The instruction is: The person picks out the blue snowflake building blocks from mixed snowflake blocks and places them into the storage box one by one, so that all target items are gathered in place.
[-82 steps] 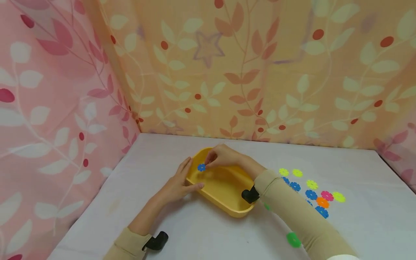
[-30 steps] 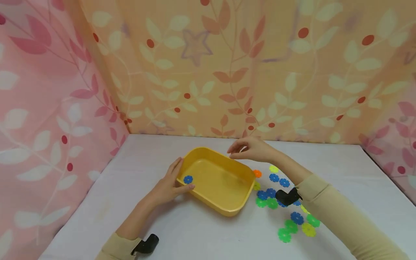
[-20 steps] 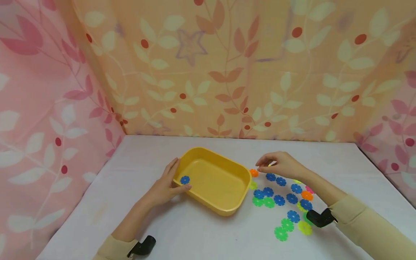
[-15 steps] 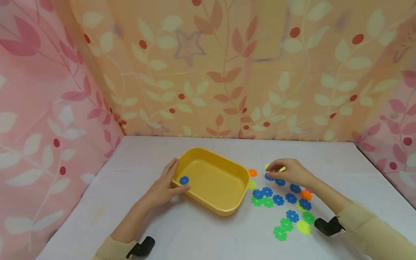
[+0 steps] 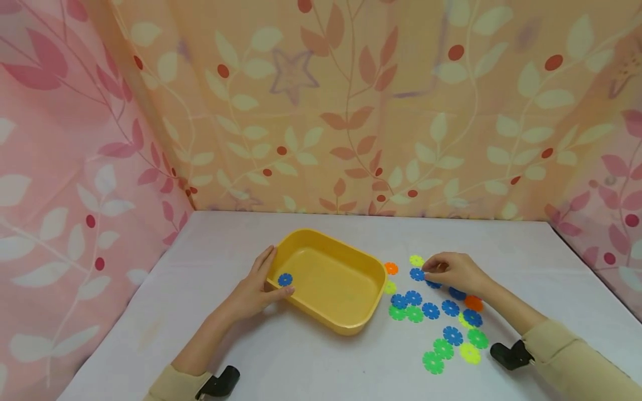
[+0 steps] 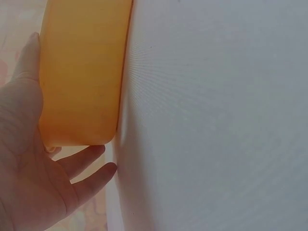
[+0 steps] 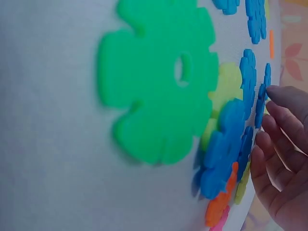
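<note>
My left hand holds the left end of a yellow plastic tray, thumb over the near rim and fingers along the outside. In the left wrist view, those fingers reach around the tray's end. One blue flower-shaped plastic disc lies in the tray near the thumb. To the right, my right hand is low over the table, fingertips at the edge of another blue disc. The right wrist view shows a fingertip against a blue disc's edge. The hand partly covers neighbouring discs.
Several flower-shaped discs lie scattered right of the tray, among them a green disc, a yellow disc and an orange disc. Some overlap. Patterned cloth hangs behind the white table.
My right hand released the blue disc into the tray, then moved right and down to the scattered discs. My left hand has stayed on the tray.
</note>
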Tool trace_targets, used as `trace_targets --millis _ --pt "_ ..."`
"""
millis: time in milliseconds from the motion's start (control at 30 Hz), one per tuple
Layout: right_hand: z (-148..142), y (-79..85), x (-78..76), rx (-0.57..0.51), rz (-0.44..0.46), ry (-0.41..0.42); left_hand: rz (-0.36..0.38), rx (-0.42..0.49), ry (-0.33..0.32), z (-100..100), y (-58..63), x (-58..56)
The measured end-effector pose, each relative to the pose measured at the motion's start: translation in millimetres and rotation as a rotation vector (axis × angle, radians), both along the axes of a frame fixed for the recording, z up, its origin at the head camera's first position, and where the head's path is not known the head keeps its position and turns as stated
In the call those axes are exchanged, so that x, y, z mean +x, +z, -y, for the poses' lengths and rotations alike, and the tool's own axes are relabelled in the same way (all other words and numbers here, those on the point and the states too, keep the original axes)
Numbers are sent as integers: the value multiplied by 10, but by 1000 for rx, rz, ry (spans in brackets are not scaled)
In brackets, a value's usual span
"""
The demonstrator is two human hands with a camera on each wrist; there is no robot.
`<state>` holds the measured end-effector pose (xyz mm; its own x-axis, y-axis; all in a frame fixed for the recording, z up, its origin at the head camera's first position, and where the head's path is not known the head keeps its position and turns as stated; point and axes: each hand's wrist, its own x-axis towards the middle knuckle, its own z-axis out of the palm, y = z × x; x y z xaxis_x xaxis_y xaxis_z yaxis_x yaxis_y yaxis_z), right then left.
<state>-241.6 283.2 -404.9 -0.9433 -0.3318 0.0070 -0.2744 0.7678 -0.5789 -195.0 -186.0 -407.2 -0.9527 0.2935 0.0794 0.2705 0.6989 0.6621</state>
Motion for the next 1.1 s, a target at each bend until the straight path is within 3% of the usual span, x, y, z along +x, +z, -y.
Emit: trace_targets --millis 633,933,1100 --pt "102 3 -21 14 -31 -8 21 9 0 24 17 6" --pt "316 281 -68 -50 -126 -40 23 7 0 25 19 2" --pt "549 449 -128 -91 -122 -27 23 3 4 22 11 -2"
